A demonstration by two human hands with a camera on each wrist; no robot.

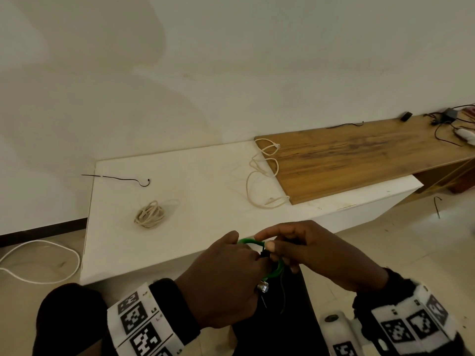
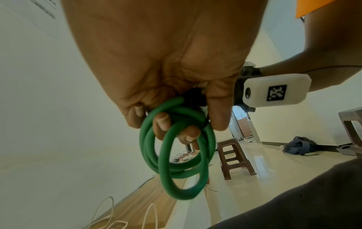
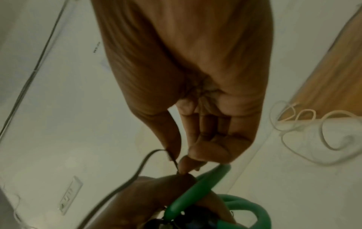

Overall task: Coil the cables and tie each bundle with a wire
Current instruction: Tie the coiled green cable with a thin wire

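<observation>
My left hand [image 1: 226, 276] grips a coiled green cable [image 1: 276, 268] over my lap, in front of the white table [image 1: 195, 227]. In the left wrist view the green cable [image 2: 176, 155] hangs in several loops from the curled fingers [image 2: 162, 124]. My right hand [image 1: 308, 253] pinches a thin black tie wire [image 3: 145, 161] between thumb and forefinger just above the coil [image 3: 203, 186]. A cream cable bundle [image 1: 150, 214] lies coiled on the table. A loose cream cable [image 1: 264, 173] sprawls across the edge of the wooden board [image 1: 359, 155].
A black tie wire [image 1: 123, 179] lies at the table's far left. More dark wires and small devices [image 1: 447, 122] sit at the board's far right end. A white cable [image 1: 38, 260] loops on the floor at left. A brown stool [image 2: 233, 158] stands on the floor.
</observation>
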